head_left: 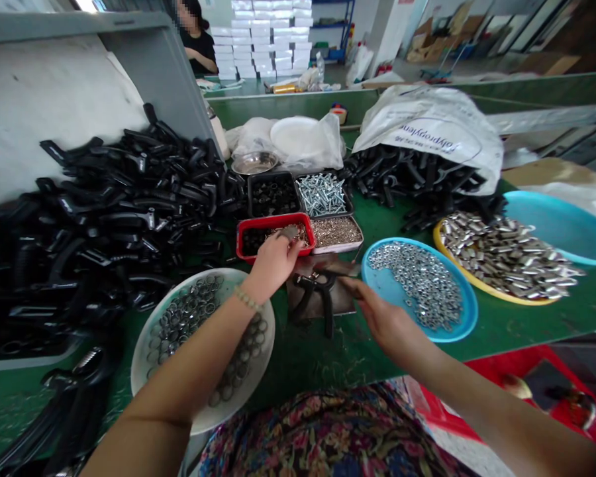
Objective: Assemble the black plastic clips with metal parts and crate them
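My left hand (273,264) reaches over a red tray (240,246). Its fingers are bent down together among small brass-coloured and black parts, and what they pinch is hidden. A black, forked plastic handle (322,291) lies on a dark metal plate (346,306) in front of me. Just right of the handle is my right hand (380,318), its fingers stretched toward the piece and their tips close to its edge. I cannot tell whether they touch it.
At left lie heaped black handles (124,199) and a white bowl (142,371) of metal rings. A blue tray (469,318) of small metal parts and a yellow tray (516,299) of metal sleeves stand at right. Behind are screws (322,193) and a white sack (437,126).
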Available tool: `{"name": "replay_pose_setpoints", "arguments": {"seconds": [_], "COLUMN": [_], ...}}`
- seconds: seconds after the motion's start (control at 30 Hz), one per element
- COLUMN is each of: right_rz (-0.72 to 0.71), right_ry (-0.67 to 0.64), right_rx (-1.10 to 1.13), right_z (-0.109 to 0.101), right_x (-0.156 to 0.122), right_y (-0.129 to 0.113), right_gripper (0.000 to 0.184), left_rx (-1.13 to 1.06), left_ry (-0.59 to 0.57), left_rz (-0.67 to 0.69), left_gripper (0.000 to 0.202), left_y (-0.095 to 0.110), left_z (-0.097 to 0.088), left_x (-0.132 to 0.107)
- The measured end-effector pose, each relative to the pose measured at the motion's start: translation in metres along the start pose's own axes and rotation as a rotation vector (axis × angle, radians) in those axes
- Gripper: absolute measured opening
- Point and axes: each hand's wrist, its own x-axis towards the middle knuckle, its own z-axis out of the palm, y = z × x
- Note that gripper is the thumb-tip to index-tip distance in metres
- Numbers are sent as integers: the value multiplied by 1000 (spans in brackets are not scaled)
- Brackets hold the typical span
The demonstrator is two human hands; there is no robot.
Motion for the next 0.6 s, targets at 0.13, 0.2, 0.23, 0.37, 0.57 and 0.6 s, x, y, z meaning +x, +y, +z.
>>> {"name": "replay_pose_setpoints", "arguments": {"seconds": [0.13,0.2,0.23,0.37,0.57,0.6], "right_rz": [-14,-21,-8,110,161,160], "right_ry": [-64,107,191,327,312,307], "right_rx": [-3,70,102,172,228,237], "right_z": [1,-6,-9,-15,-9,-8], "right_x": [-3,-6,-8,-15,-15,-15], "right_y": [-2,-2,0,15,32,34], "right_gripper": [45,45,45,45,46,46], "left_rx": [205,243,250,246,96,-4], "left_ry": [-211,-259,-266,-246,-165,-156], "left_rz": [172,188,184,178,173,186], "left_gripper": [23,16,14,15,24,24], "left_y": [18,28,32,36,32,30], "left_z": [21,39,47,60,41,38], "left_x": [76,98,104,113,84,69]}}
